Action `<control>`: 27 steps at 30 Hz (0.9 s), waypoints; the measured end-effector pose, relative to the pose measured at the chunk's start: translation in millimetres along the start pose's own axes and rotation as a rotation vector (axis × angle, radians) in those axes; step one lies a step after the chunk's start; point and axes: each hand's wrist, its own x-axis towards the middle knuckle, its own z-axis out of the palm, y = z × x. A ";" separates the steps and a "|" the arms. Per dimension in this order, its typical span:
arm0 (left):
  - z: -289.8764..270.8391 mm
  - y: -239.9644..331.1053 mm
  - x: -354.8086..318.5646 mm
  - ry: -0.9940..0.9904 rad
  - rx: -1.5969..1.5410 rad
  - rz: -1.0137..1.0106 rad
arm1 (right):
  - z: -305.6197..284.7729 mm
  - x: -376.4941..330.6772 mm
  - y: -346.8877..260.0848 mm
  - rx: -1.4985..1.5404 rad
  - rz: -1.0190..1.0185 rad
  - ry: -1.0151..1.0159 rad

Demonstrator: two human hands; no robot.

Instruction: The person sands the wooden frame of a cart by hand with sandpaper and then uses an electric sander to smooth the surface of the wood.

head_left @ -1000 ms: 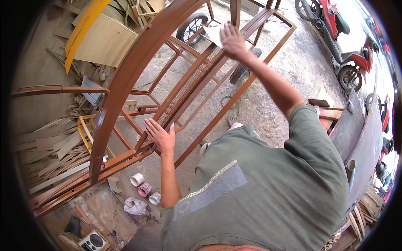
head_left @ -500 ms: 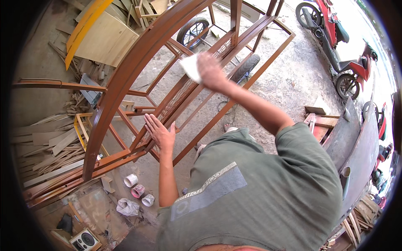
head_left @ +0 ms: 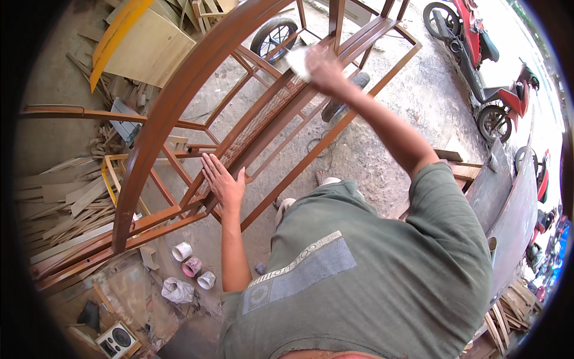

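A large reddish-brown wooden frame (head_left: 197, 72) with a curved upper member stretches across the upper left. A long carved strip (head_left: 245, 136) runs diagonally through its middle. My left hand (head_left: 224, 186) lies on the near end of this strip, fingers stretched out flat and nothing held. Farther along the rail, my right hand (head_left: 326, 72) is closed on a pale white sheet (head_left: 298, 64), pressed against the wood. Motion smears that hand, and I cannot make out whether the sheet is cloth or paper.
Wheels (head_left: 274, 39) stand behind the frame. Several white cups (head_left: 182, 251) and a crumpled bag (head_left: 177, 290) sit on the ground near a speaker (head_left: 118, 340). Wood offcuts (head_left: 66, 203) pile up at left. A red motorbike (head_left: 475, 66) is parked at upper right, metal sheets (head_left: 508, 203) below it.
My right hand has slid up and to the right along the rail with the white sheet. My left hand keeps its place on the frame. The whole view has shifted slightly.
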 end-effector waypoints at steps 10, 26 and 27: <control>0.5 -1.9 -3.2 0.025 -0.024 0.033 | 33.4 -3.5 33.8 -0.093 -0.149 0.228; -5.9 -58.5 -46.7 0.015 -0.164 -0.093 | 26.0 -57.8 -227.4 0.021 -0.429 -0.254; -4.5 -72.9 -55.2 0.026 -0.164 -0.121 | 22.6 -61.8 -249.2 0.047 -0.466 -0.262</control>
